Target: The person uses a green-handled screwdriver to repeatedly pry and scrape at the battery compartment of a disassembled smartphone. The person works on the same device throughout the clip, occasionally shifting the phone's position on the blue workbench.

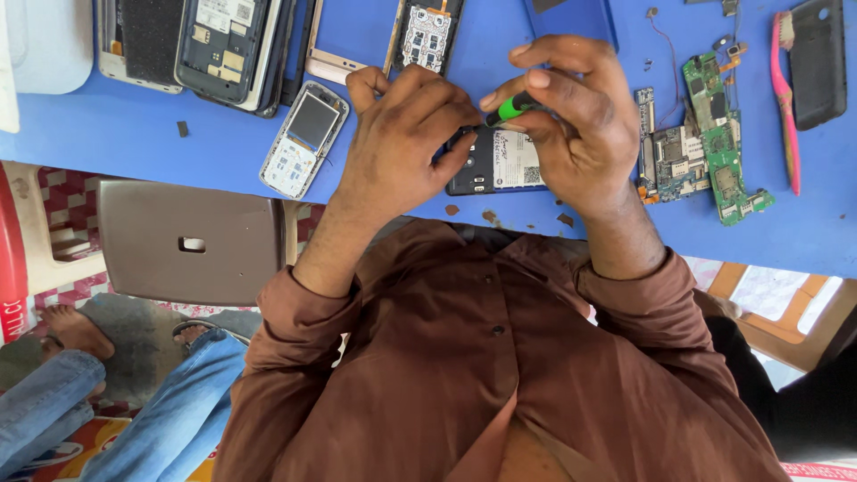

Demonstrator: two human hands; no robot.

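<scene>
Phone (495, 165), opened and black, lies at the near edge of the blue counter (134, 134), and I see both hands on it. My left grip (397, 134) is closed over its left end, pinning it down. My right grip (571, 116) pinches a green-handled screwdriver (511, 108) above it. Green circuit boards (714, 143) sit just right; a small keypad phone (303, 138) lies left.
</scene>
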